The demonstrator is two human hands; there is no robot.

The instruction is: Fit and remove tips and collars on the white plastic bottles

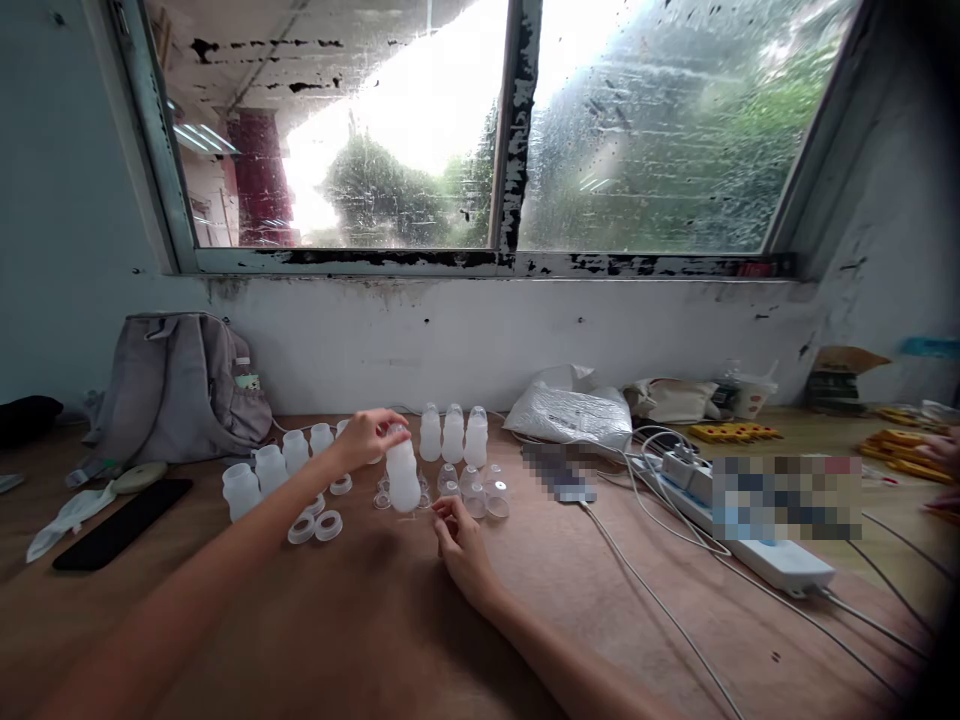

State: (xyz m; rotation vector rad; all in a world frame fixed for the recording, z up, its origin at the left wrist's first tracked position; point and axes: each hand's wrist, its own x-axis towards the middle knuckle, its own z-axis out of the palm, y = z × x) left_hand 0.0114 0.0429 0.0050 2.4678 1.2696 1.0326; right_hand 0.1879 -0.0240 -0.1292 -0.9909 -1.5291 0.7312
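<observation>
My left hand (375, 436) grips the top of a frosted white bottle (403, 478), lifted a little above the brown table. My right hand (459, 540) is just right of and below that bottle, fingers bent and apart, near the clear caps (472, 492); nothing shows in it. Behind stand three closed bottles (453, 436) in a row. Several open bottles (269, 468) are at the left, partly behind my left forearm. White rings (328, 525) lie beside them. Small clear parts (382, 492) lie behind the held bottle.
A grey backpack (180, 385) and a black phone-like slab (124, 524) are at the left. To the right are a silvery packet (574, 412), a white power strip (780, 562) with cables, and yellow items (904, 455). Another person's hand (946, 455) shows at the right edge.
</observation>
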